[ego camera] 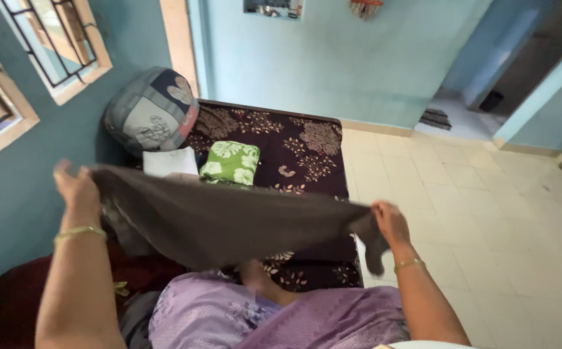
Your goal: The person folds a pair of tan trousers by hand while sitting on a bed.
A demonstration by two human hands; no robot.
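I hold a dark grey-brown cloth [229, 220] stretched out in front of me above the bed. My left hand [77, 190] grips its upper left corner, raised near the teal wall. My right hand [389, 222] grips the right end, lower, where a short tail of cloth hangs down past the bed's edge. The cloth sags in the middle and hides part of the bedspread behind it. A gold bangle sits on each wrist. My lap in purple fabric [281, 317] is below the cloth.
A bed with a dark maroon floral spread [294, 145] stands against the wall. On it lie a folded green floral cloth [232, 161], a folded white cloth [169, 161] and a grey patterned bundle [151, 110]. Tiled floor [487, 213] lies right; a doorway [475, 84] is beyond.
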